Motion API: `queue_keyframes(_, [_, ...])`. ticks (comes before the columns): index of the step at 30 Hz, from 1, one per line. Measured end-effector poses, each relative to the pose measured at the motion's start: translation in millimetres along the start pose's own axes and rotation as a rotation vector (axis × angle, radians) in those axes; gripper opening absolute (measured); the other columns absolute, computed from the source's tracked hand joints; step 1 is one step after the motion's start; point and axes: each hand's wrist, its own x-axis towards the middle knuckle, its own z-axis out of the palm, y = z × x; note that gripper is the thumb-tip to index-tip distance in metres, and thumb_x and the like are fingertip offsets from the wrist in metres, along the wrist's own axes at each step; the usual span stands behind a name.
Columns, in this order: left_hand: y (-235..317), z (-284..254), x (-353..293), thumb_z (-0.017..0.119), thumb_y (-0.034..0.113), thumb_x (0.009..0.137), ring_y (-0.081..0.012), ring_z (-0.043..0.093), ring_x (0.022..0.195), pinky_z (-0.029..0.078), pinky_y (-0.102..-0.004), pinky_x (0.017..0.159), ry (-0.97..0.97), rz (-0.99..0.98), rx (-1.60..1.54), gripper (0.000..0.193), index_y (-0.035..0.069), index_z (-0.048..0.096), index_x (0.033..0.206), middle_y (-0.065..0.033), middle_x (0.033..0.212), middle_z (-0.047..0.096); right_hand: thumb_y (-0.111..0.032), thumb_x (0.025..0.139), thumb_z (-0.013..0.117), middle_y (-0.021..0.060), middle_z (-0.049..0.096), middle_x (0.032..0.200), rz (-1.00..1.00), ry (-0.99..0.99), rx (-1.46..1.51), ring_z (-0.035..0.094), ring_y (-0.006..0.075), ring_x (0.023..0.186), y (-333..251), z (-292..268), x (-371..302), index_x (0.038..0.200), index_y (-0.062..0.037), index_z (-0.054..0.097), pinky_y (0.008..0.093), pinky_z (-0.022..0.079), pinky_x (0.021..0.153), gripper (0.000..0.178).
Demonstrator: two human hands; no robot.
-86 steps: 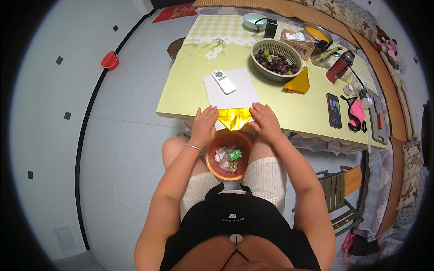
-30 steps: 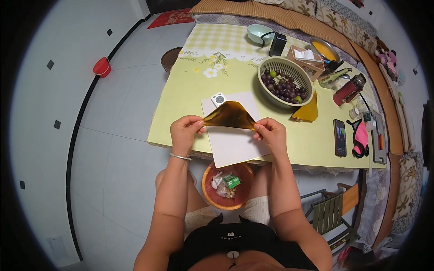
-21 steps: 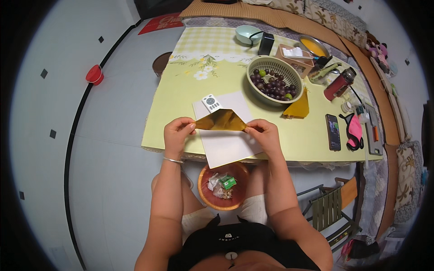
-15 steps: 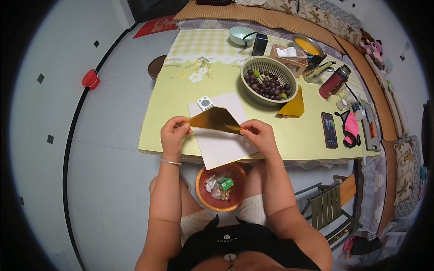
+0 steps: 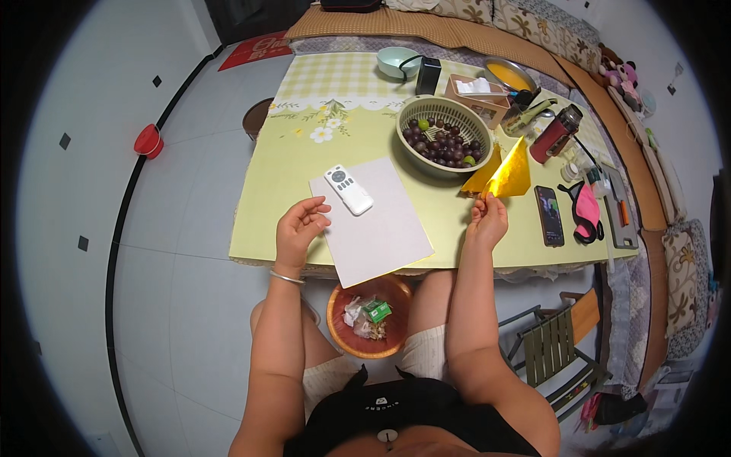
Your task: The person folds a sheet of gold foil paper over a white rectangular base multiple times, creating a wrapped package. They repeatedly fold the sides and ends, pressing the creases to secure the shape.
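A folded piece of shiny gold paper (image 5: 512, 172) is pinched at its near corner by my right hand (image 5: 487, 219). It tilts up beside the grape basket, in front of another gold folded piece (image 5: 481, 177) lying on the table. My left hand (image 5: 300, 231) holds nothing, its fingers curved and apart over the left edge of a stack of pale sheets (image 5: 378, 242). On those sheets lies a white remote control (image 5: 349, 190) with grey buttons.
A grey-green basket (image 5: 405, 143) of dark grapes stands past the sheets. To the right are a phone (image 5: 550, 216), a pink-and-black eye mask (image 5: 585, 214) and a red thermos (image 5: 556, 134). Below the table edge sits a round bin (image 5: 335, 329) with rubbish. A folding chair (image 5: 550, 349) stands at right.
My left hand has let go of the gold paper. My right hand has carried it rightward from above the sheets to the other gold piece, uncovering the whole remote control.
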Motion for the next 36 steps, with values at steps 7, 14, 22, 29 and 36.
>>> queue_keyframes(7, [-2.8, 2.3, -0.1, 0.066, 0.000, 0.089, -0.0130, 0.065, 0.091, 0.052, -0.0254, 0.084, 0.003, -0.014, 0.005, 0.039, -0.007, 0.061, 0.127, -0.0134, 0.112, 0.068, -0.009, 0.099, 0.063, 0.0118, 0.068, 0.082, 0.069, -0.112, -0.140, 0.066, 0.0147, 0.061, 12.0, -3.7, 15.1, 0.099, 0.0022, 0.060, 0.0230, 0.054, 0.052, 0.012])
queue_keyframes(14, [-1.8, 0.9, -5.8, 0.067, 0.000, 0.089, -0.0120, 0.065, 0.090, 0.053, -0.0248, 0.082, 0.005, -0.007, 0.040, 0.038, -0.007, 0.062, 0.125, -0.0133, 0.111, 0.069, -0.014, 0.102, 0.060, 0.0108, 0.068, 0.078, 0.089, -0.203, -0.316, 0.062, 0.0133, 0.055, 8.7, 4.4, 10.3, 0.098, 0.0013, 0.059, 0.0221, 0.047, 0.046, 0.016])
queue_keyframes(22, [0.8, 13.2, -20.8, 0.074, 0.003, 0.077, -0.0132, 0.066, 0.081, 0.053, -0.0261, 0.073, -0.019, 0.212, 0.587, 0.031, 0.002, 0.071, 0.108, -0.0067, 0.095, 0.069, -0.017, 0.101, 0.063, 0.0090, 0.062, 0.070, 0.026, -0.216, -0.396, 0.056, 0.0130, 0.049, 16.0, -1.9, 23.0, 0.094, -0.0015, 0.053, 0.0237, 0.039, 0.039, 0.019])
queue_keyframes(29, [8.5, 53.7, -47.6, 0.088, 0.025, 0.065, -0.0312, 0.062, 0.092, 0.051, -0.0424, 0.081, -0.343, 0.490, 1.005, 0.042, 0.004, 0.069, 0.096, -0.0112, 0.099, 0.065, -0.008, 0.096, 0.066, 0.0070, 0.060, 0.072, -0.089, -0.258, -0.617, 0.053, 0.0121, 0.049, 11.5, -2.2, 19.8, 0.139, 0.0088, 0.031, 0.0243, 0.041, 0.043, 0.059])
queue_keyframes(36, [4.9, 64.3, -57.1, 0.087, 0.022, 0.061, -0.0308, 0.059, 0.097, 0.049, -0.0423, 0.083, -0.379, 0.445, 1.115, 0.043, 0.005, 0.066, 0.095, -0.0106, 0.103, 0.063, -0.004, 0.091, 0.066, 0.0067, 0.063, 0.079, -0.639, -0.382, -0.856, 0.061, 0.0153, 0.071, 16.5, 12.5, -23.1, 0.131, 0.0035, 0.055, 0.0276, 0.050, 0.068, 0.042])
